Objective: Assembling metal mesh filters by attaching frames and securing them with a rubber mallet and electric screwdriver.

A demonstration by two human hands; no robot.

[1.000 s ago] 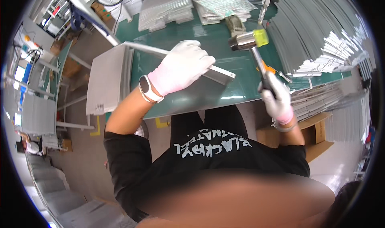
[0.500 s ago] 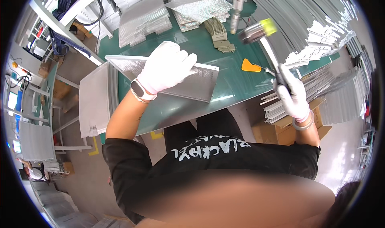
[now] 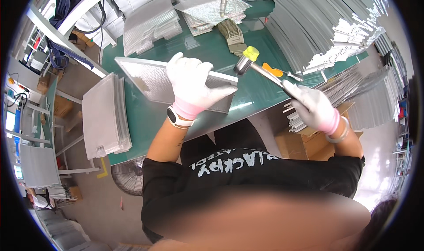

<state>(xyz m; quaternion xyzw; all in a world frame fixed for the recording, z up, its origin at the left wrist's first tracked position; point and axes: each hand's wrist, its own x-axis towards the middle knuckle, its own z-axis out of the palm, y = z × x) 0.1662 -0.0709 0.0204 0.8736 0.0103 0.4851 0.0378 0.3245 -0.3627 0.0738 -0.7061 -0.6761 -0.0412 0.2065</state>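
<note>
My left hand [image 3: 192,84], in a white glove with a pink cuff, grips the upper edge of a silver-grey framed mesh panel [image 3: 152,82]. Its thumb points right along the frame. The panel leans on the green table, its right end partly behind the hand. In my right hand [image 3: 314,108], also gloved, is the dark grip of a mallet [image 3: 267,76]. The mallet's metal head with a yellow-green cap is just right of the panel's right corner, not visibly touching it. Beside the handle lie an orange scraper [image 3: 271,69] and a small metal tool [image 3: 294,76].
Stacked mesh sheets [image 3: 152,25] lie at the back of the green table [image 3: 145,138], with another stack [image 3: 104,118] at its left edge. Long grey strips [image 3: 304,28] fill the far right. An open cardboard box [image 3: 293,146] stands below; a floor fan [image 3: 128,176] is at lower left.
The mallet has swung left and down toward the panel's right corner, my right hand moving slightly lower. My left hand has moved right along the panel edge, its thumb now stretched out.
</note>
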